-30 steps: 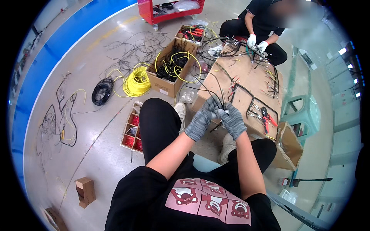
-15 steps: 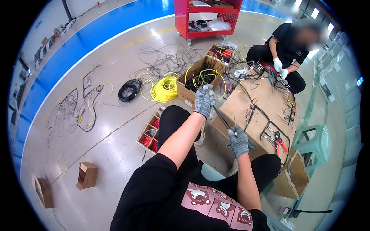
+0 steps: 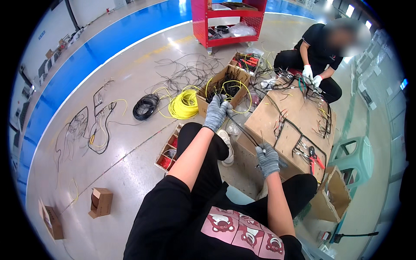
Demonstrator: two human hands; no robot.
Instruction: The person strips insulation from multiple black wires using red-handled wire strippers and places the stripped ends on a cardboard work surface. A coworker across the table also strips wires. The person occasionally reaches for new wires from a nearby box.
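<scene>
Black cable strands [image 3: 245,132] run slantwise between my two grey-gloved hands. My left hand [image 3: 216,113] is closed on one end of them, just in front of a cardboard box [image 3: 207,106] full of black and yellow wires. Lower and to the right, my right hand [image 3: 267,160] is pinched round the other end, over the near left edge of a wooden board [image 3: 264,119]. Thin wire tips stick up above its fingers. On the board lie a black wire harness [image 3: 294,126] and red-handled pliers [image 3: 315,160].
A person in white gloves [image 3: 308,74] handles wires at the board's far side. Yellow cable [image 3: 183,104] and black cable [image 3: 146,106] lie coiled on the floor. A divided box [image 3: 166,161] with red parts is by my left knee. A green stool [image 3: 356,158] stands at right.
My left hand has moved left and slightly nearer, away from the right hand, so a longer stretch of black cable shows between them. My right hand stays in place.
</scene>
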